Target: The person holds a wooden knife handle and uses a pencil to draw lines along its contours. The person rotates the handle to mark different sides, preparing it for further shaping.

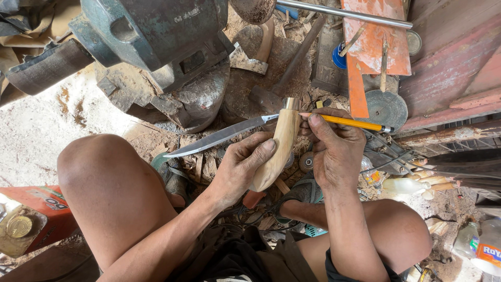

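pale wood: we see a knife handle (279, 149) of light, unfinished wood, held upright-tilted between our knees, above the littered ground.
blade: a long steel blade (216, 138) runs from the handle's metal collar out to the left, tip pointing left.
left hand: our left hand (240, 167) is clenched around the lower handle, thumb lying along the wood.
right hand: our right hand (336, 151) pinches a yellow pencil (347, 122), its tip touching the handle near the collar.
near ground: wood shavings and scraps lie under the knife.
beyond: a green bench grinder (151, 31) stands up left; a hammer (284, 78) lies just behind the knife; an orange metal piece (373, 47) sits up right.
right edge: plastic bottles (482, 243).
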Tool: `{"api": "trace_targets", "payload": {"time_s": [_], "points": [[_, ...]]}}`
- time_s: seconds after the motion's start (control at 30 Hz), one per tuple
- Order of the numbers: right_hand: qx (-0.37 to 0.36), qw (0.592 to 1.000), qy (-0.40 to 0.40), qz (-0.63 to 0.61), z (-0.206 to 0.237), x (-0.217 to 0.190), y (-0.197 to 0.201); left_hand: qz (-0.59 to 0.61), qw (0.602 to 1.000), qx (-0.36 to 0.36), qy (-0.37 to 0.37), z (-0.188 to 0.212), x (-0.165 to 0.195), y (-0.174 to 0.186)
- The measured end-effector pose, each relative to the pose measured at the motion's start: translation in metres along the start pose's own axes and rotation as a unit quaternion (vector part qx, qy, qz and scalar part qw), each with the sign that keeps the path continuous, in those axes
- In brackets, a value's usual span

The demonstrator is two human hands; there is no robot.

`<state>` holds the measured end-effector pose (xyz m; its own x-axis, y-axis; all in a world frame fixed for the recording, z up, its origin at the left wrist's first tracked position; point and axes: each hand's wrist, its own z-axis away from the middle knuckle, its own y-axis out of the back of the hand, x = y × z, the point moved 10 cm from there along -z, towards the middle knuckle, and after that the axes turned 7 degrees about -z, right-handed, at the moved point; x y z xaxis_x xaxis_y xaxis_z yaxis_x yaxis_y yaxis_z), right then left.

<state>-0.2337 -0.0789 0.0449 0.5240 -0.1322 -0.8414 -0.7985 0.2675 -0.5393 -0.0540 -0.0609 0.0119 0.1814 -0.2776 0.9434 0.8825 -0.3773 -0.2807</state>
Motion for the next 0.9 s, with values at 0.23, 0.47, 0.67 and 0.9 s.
{"api": "trace_targets", "payload": {"time_s": [0.23, 0.47, 0.67, 0.9], "points": [[-0.007, 1.000, -0.004, 0.007, 0.002, 0.004, 0.000, -0.001, 1.000, 0.012, 0.008, 0.000, -0.004, 0.003], [0.006, 1.000, -0.006, 0.003, -0.001, 0.006, 0.002, 0.025, 1.000, 0.016, 0.007, -0.001, -0.008, 0.002], [-0.009, 1.000, -0.006, 0.013, 0.000, 0.011, -0.002, 0.028, 0.999, 0.040, 0.010, -0.003, -0.008, 0.008], [-0.005, 1.000, -0.013, -0.002, 0.000, 0.016, 0.000, 0.043, 0.998, 0.043, -0.014, -0.005, -0.005, 0.009]]}}
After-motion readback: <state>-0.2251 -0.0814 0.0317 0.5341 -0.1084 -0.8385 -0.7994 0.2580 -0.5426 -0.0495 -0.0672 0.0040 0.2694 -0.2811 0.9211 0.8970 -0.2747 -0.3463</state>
